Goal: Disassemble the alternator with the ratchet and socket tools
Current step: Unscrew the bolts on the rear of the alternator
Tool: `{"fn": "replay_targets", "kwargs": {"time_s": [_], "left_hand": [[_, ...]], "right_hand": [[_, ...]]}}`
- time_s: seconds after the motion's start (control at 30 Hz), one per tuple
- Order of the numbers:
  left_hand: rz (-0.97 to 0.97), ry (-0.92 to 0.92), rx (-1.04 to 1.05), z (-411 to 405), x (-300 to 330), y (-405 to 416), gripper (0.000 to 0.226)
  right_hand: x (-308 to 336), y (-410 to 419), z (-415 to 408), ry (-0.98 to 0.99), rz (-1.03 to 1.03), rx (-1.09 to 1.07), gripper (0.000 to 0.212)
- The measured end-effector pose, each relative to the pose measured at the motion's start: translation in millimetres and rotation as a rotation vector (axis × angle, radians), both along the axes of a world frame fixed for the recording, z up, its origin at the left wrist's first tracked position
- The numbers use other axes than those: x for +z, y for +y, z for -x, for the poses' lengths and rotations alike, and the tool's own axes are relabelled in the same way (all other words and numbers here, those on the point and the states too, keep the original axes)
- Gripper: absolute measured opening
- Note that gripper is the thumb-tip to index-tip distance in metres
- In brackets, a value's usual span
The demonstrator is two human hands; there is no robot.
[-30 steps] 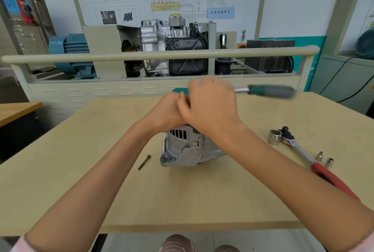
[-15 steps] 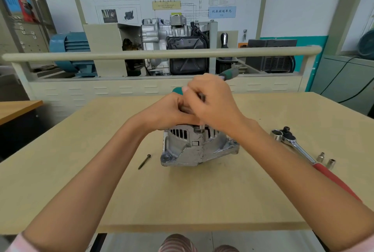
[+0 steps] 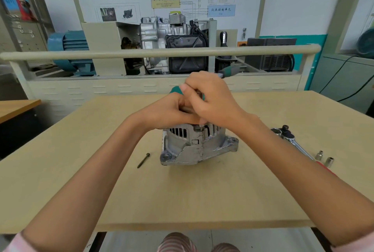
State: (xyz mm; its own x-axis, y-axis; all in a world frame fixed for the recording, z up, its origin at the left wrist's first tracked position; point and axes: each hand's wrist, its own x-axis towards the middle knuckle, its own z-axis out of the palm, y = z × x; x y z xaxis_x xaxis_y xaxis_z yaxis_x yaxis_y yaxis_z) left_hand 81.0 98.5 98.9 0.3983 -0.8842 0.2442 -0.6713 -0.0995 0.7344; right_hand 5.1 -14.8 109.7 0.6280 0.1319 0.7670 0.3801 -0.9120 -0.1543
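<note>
A silver alternator (image 3: 194, 146) stands on the wooden table (image 3: 182, 195) at its middle. Both hands are bunched on top of it. My right hand (image 3: 212, 102) grips the head end of a green-handled ratchet (image 3: 229, 71), whose handle points away to the upper right. A socket tip under that hand touches the alternator's top. My left hand (image 3: 170, 112) is closed over the alternator's top, pressed against my right hand. A green part (image 3: 175, 90) shows behind the hands. What lies under the palms is hidden.
A loose long bolt (image 3: 143, 160) lies left of the alternator. To the right lie a red-handled ratchet (image 3: 293, 140) and two small sockets (image 3: 324, 158). A rail and a bench with an engine display (image 3: 174, 49) stand behind the table.
The green ratchet handle has swung from pointing right to pointing away at the upper right. My right hand has shifted with it. The alternator stays in place.
</note>
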Motion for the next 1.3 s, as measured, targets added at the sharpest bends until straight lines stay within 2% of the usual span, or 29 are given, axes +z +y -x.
{"fn": "replay_targets", "kwargs": {"time_s": [0.07,0.1,0.17,0.23,0.3,0.4,0.47,0.53,0.6,0.7,0.77,0.83,0.9,0.97,1.07,1.13,1.2,1.27,1.3], "left_hand": [[0.011,0.029,-0.013,1.6,0.4,0.7,0.022],[0.022,0.035,-0.004,2.4,0.2,0.8,0.026],[0.046,0.019,0.045,2.9,-0.5,-1.5,0.04],[0.052,-0.015,0.083,2.4,-2.8,-5.3,0.053],[0.052,-0.045,0.102,0.9,-5.6,-6.8,0.056],[0.032,-0.051,0.137,-1.7,-6.3,-3.8,0.049],[0.028,-0.026,0.106,-0.6,-3.9,-1.2,0.026],[0.043,0.009,0.034,1.7,-1.7,-0.7,0.012],[0.055,0.031,-0.012,2.1,-1.1,-0.4,0.015],[0.081,0.011,0.029,1.0,-2.2,0.3,0.009],[0.096,-0.021,0.096,1.0,-3.8,-1.7,0.006],[0.116,-0.047,0.117,2.1,-6.5,-5.6,0.037],[0.099,-0.048,0.108,3.2,-7.6,-6.4,0.054],[0.076,-0.044,0.099,3.1,-7.5,-4.7,0.053],[0.045,-0.005,0.056,2.3,-3.3,2.5,0.042],[0.023,0.016,0.003,4.1,-0.8,3.4,0.034],[0.017,0.036,-0.012,3.4,-0.5,1.5,0.016],[0.034,0.062,0.003,-0.2,-0.5,0.9,0.014],[0.047,0.069,0.012,-1.5,-1.1,0.8,0.015]], "right_hand": [[1.1,-0.3,2.0,0.002,-0.026,0.015,0.03],[-0.3,0.5,1.9,-0.007,0.027,-0.047,0.028],[-5.4,7.6,0.5,-0.031,0.223,-0.391,0.021],[-10.6,19.4,-2.7,-0.002,0.311,-0.742,0.018],[-11.0,26.9,-3.6,0.02,0.339,-0.824,0.018],[-4.5,20.4,-1.9,-0.044,0.366,-0.639,0.021],[1.2,11.5,-0.8,-0.034,0.339,-0.421,0.026],[5.2,4.5,-1.6,0.07,0.199,-0.127,0.028],[9.2,-0.2,-1.0,0.11,0.073,0.057,0.029],[6.7,3.3,-1.0,0.049,0.103,0.01,0.028],[0.8,9.5,-3.1,0.002,0.258,-0.317,0.022],[-2.2,16.6,-5.1,0.05,0.306,-0.735,0.015],[-2.0,22.9,-4.9,0.086,0.303,-0.853,0.014],[-0.7,21.7,-4.8,0.045,0.338,-0.769,0.016],[-0.2,13.2,-1.3,-0.034,0.305,-0.532,0.025],[1.1,5.1,0.7,0.05,0.162,-0.326,0.032],[4.6,-4.4,3.2,0.129,-0.009,-0.119,0.036],[6.2,-3.8,6.8,0.127,-0.059,-0.048,0.033],[4.7,-1.7,7.0,0.108,-0.017,-0.095,0.031]]}}
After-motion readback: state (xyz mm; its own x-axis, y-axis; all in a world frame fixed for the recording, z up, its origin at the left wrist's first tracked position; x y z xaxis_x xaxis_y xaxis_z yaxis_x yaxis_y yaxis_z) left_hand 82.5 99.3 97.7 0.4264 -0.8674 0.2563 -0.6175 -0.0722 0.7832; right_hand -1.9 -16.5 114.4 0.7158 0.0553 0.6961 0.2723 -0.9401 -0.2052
